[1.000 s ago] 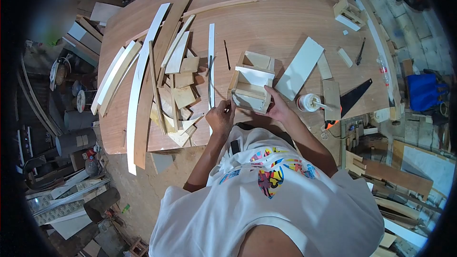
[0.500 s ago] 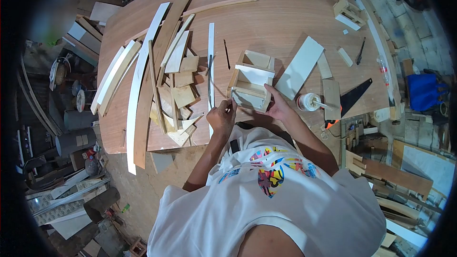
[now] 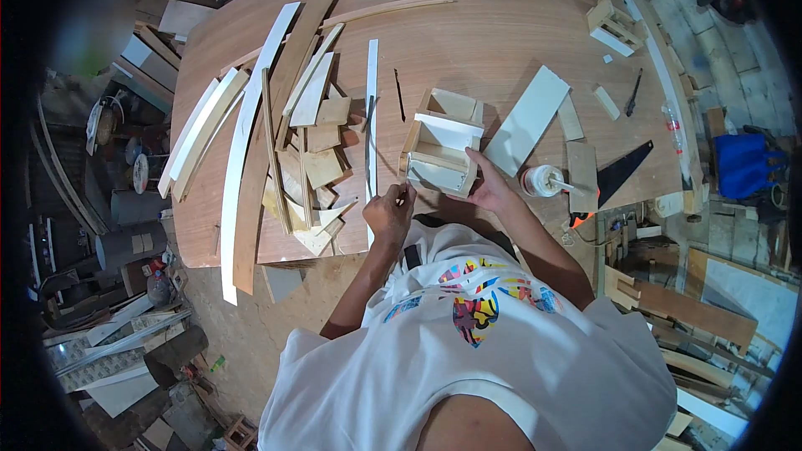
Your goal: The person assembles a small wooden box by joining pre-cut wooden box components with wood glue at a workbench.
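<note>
A small wooden box (image 3: pixel 439 177) with white-faced panels and open compartments stands at the table's near edge, in front of my body. My right hand (image 3: pixel 491 188) grips its right side, with the thumb on the top edge and the other fingers partly hidden. By the box's near left corner, my left hand (image 3: pixel 388 215) is closed in a pinch; what lies between its fingertips is too small to make out. Right of the box stands a white tub (image 3: pixel 541 181) with a brush-like handle resting in it. A white board (image 3: pixel 528 121) lies just behind the tub.
Wood strips and offcuts (image 3: pixel 322 169) are heaped on the left of the table (image 3: pixel 493 17). A handsaw (image 3: pixel 626 171) lies right of the tub, near a dark slim tool (image 3: pixel 634 92). Another small wooden frame (image 3: pixel 615 27) stands at the far right. A thin dark rod (image 3: pixel 399 95) lies behind the box.
My left hand has dropped slightly from the box's near left corner, its fingers still pinched. The right hand keeps its grip on the box, which has barely moved.
</note>
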Demonstrator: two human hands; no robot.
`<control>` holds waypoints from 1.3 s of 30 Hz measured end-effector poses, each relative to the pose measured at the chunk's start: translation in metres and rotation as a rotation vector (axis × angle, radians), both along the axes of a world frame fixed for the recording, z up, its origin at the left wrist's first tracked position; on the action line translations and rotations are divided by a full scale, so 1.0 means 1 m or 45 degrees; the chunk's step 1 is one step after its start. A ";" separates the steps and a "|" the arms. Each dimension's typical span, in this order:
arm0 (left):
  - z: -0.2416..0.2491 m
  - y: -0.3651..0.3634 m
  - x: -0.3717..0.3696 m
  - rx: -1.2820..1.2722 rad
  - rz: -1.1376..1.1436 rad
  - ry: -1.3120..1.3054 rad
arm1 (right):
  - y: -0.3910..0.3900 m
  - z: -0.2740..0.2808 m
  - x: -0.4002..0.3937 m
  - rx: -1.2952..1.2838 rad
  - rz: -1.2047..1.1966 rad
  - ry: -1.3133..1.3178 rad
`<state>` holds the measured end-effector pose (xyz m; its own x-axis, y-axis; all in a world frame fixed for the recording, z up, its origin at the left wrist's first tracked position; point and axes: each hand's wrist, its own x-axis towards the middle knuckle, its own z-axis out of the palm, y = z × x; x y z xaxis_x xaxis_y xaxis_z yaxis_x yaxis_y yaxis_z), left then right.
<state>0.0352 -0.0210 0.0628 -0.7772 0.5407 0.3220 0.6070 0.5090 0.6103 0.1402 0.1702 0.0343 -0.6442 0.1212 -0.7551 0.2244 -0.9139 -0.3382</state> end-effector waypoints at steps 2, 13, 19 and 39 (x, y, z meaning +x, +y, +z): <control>0.003 0.001 0.000 0.055 0.009 -0.019 | 0.000 0.000 0.000 0.007 -0.003 0.003; 0.008 0.014 -0.013 0.068 0.006 -0.039 | -0.001 0.003 -0.001 0.014 -0.021 -0.031; 0.005 0.011 -0.010 0.050 0.001 -0.061 | -0.003 0.006 -0.002 0.033 -0.041 -0.072; -0.014 0.001 -0.002 -0.046 -0.016 0.010 | -0.002 0.005 -0.001 0.010 -0.021 -0.004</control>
<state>0.0332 -0.0203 0.0486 -0.7678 0.5618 0.3079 0.6181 0.5230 0.5869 0.1396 0.1680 0.0392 -0.6395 0.1375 -0.7564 0.2106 -0.9149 -0.3444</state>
